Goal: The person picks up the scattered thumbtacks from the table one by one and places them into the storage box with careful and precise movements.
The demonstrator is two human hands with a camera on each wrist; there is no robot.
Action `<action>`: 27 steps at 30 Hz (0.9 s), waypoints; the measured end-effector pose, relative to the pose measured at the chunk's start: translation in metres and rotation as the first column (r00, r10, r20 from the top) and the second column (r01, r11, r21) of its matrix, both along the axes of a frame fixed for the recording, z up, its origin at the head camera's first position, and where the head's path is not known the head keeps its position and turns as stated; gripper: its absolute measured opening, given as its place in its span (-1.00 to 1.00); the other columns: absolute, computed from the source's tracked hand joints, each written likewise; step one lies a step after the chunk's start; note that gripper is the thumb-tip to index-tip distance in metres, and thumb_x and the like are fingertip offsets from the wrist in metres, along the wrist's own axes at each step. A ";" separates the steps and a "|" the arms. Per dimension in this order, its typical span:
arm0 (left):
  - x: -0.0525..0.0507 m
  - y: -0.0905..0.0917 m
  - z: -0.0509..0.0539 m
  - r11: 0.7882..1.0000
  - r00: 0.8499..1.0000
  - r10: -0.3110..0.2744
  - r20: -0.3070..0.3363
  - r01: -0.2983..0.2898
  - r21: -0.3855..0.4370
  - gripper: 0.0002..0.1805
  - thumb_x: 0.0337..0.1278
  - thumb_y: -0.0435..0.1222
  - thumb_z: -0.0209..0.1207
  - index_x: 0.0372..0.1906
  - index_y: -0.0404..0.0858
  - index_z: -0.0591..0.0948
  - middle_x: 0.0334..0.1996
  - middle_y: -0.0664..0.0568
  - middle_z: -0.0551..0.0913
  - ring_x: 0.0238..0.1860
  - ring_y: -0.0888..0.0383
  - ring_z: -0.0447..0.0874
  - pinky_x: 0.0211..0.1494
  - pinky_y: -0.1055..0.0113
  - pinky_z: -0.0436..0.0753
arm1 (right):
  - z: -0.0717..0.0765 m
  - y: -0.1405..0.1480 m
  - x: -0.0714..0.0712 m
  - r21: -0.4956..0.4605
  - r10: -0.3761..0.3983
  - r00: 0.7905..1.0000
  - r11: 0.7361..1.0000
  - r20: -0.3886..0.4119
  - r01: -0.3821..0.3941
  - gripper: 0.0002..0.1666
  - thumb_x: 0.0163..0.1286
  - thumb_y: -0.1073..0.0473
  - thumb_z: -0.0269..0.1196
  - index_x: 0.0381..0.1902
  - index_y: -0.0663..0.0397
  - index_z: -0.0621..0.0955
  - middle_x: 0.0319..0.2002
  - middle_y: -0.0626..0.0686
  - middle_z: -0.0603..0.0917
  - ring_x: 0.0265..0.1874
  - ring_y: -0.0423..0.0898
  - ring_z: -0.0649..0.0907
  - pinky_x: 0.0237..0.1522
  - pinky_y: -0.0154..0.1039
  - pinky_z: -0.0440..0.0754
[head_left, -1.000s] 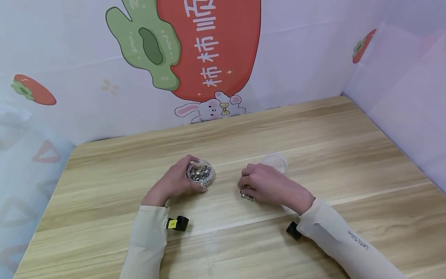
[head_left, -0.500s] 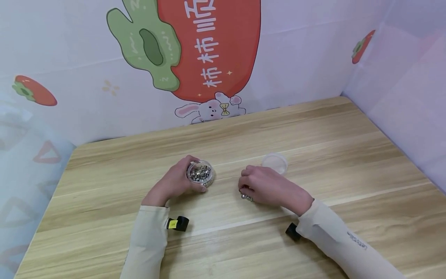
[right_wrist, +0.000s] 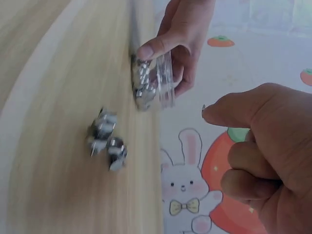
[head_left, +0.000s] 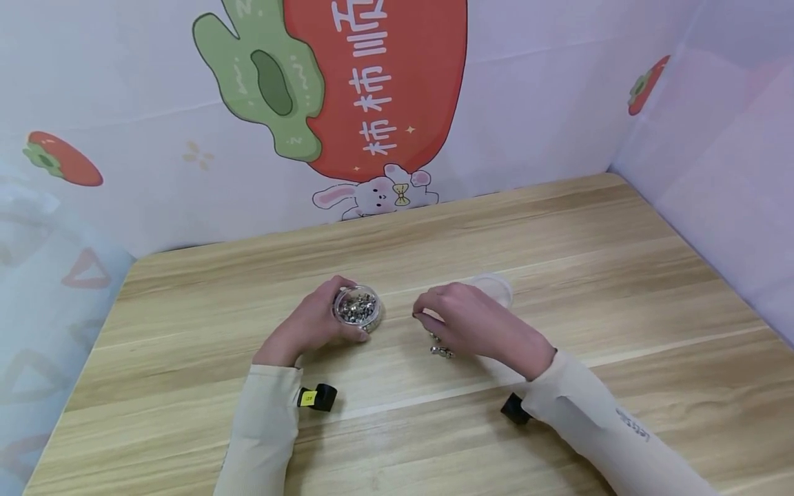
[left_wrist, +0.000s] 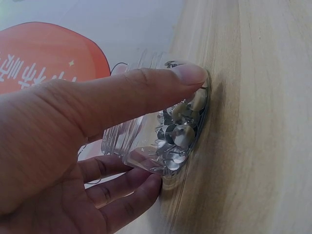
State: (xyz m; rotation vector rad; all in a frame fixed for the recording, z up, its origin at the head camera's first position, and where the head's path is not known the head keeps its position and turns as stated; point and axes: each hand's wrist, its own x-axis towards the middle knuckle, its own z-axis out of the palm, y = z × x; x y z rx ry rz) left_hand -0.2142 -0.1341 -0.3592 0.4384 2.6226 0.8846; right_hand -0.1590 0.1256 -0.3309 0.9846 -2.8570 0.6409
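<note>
A clear plastic jar (left_wrist: 138,135) with silver thumbtacks (head_left: 358,308) inside stands upright on the table. My left hand (head_left: 318,320) grips its side, with the thumb (left_wrist: 146,87) along the near wall and the other fingers round the far side. Right of the jar and above the table, my right hand (head_left: 474,320) pinches a small silver thumbtack (right_wrist: 203,110) between index finger and thumb; the hand hides most of it. Below that hand a small cluster of loose thumbtacks (right_wrist: 102,130) lies on the wood, partly covered by the hand in the head view.
A clear round lid (head_left: 500,290) lies flat behind the right hand, partly hidden by it. The wooden table (head_left: 397,427) reaches back to a wall cloth (head_left: 527,103) printed with persimmons and a rabbit. Another cloth (head_left: 726,158) stands along the right edge.
The right hand has risen from the loose thumbtacks and moved slightly left towards the jar, now pinching one tack. More of the cluster shows beneath it. The left hand and jar have stayed put.
</note>
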 end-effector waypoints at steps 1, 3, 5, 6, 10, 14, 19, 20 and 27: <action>0.000 0.000 0.000 1.000 1.000 -0.001 0.000 0.001 0.003 -0.07 -0.36 -0.15 0.58 0.25 -0.14 0.34 0.23 -0.13 0.48 0.19 -0.09 0.48 0.29 -0.05 0.44 | 0.001 -0.005 -0.002 0.002 0.001 1.000 1.000 0.023 -0.001 -0.85 0.37 0.21 0.23 -0.17 0.05 0.71 -0.31 -0.07 0.76 -0.50 -0.31 0.58 -0.33 -0.39 0.60; 0.000 0.001 -0.001 1.000 1.000 0.002 0.005 -0.002 0.009 -0.06 -0.37 -0.15 0.59 0.25 -0.13 0.34 0.23 -0.11 0.48 0.20 -0.07 0.48 0.30 -0.04 0.44 | 0.003 -0.016 -0.009 -0.004 0.013 0.996 1.000 0.083 -0.013 -0.81 0.41 0.20 0.19 -0.12 0.09 0.70 -0.29 -0.03 0.77 -0.49 -0.29 0.58 -0.30 -0.37 0.61; 0.000 0.002 -0.002 1.000 1.000 -0.002 0.007 0.001 0.016 -0.06 -0.37 -0.15 0.59 0.24 -0.14 0.35 0.22 -0.11 0.49 0.19 -0.06 0.49 0.30 -0.04 0.44 | 0.004 -0.029 -0.016 -0.011 0.030 0.990 1.000 0.135 -0.029 -0.78 0.45 0.19 0.15 -0.08 0.10 0.68 -0.27 0.00 0.77 -0.49 -0.27 0.56 -0.29 -0.37 0.61; 0.000 0.002 -0.002 1.000 1.000 -0.004 0.010 0.004 0.019 -0.07 -0.37 -0.15 0.58 0.24 -0.14 0.35 0.22 -0.10 0.49 0.18 -0.06 0.49 0.30 -0.03 0.44 | 0.004 -0.036 -0.020 -0.020 0.042 0.988 0.999 0.149 -0.040 -0.77 0.46 0.19 0.14 -0.07 0.11 0.68 -0.26 0.01 0.77 -0.48 -0.26 0.56 -0.29 -0.36 0.60; 0.001 0.003 -0.003 0.999 1.000 -0.002 0.025 0.001 0.036 -0.12 -0.34 -0.17 0.58 0.21 -0.10 0.36 0.17 -0.06 0.51 0.11 -0.02 0.52 0.24 0.03 0.49 | 0.002 -0.060 -0.035 -0.040 0.082 0.984 0.996 0.156 -0.076 -0.77 0.48 0.21 0.10 -0.04 0.11 0.65 -0.30 0.02 0.75 -0.45 -0.23 0.56 -0.33 -0.40 0.56; 0.001 0.003 -0.003 0.999 1.000 -0.004 0.023 0.002 0.052 -0.17 -0.35 -0.21 0.58 0.15 -0.09 0.38 0.12 -0.03 0.54 0.10 0.00 0.54 0.23 0.05 0.50 | -0.001 -0.073 -0.043 -0.035 0.099 0.986 0.995 0.132 -0.095 -0.74 0.49 0.22 0.09 0.04 0.12 0.61 -0.33 0.01 0.75 -0.44 -0.24 0.57 -0.35 -0.44 0.54; 0.000 0.002 -0.003 0.999 1.000 -0.008 0.013 0.008 0.046 -0.17 -0.35 -0.20 0.58 0.15 -0.09 0.38 0.15 -0.02 0.53 0.14 0.00 0.52 0.26 0.03 0.49 | -0.004 -0.075 -0.044 -0.027 0.038 0.998 0.999 0.042 -0.037 -0.76 0.46 0.16 0.14 -0.03 0.06 0.66 -0.33 -0.05 0.75 -0.49 -0.26 0.56 -0.41 -0.46 0.52; 0.000 0.002 -0.002 0.999 1.000 -0.008 0.014 0.007 0.040 -0.15 -0.35 -0.19 0.58 0.17 -0.09 0.38 0.16 -0.02 0.52 0.15 0.00 0.51 0.27 0.03 0.48 | -0.004 -0.074 -0.043 -0.014 0.020 1.000 1.000 0.007 -0.020 -0.75 0.45 0.10 0.16 -0.01 0.01 0.67 -0.34 -0.06 0.73 -0.52 -0.24 0.56 -0.45 -0.42 0.52; 0.001 0.000 0.001 1.000 0.999 0.015 0.037 -0.015 0.005 -0.04 -0.34 -0.12 0.57 0.29 -0.12 0.32 0.28 -0.07 0.45 0.32 -0.07 0.39 0.38 -0.09 0.36 | 0.000 -0.066 -0.046 0.133 -0.011 0.989 0.991 -0.151 0.031 -0.01 0.19 -0.46 0.19 0.50 -0.37 0.16 0.34 -0.03 0.45 0.23 -0.01 0.52 0.12 0.00 0.55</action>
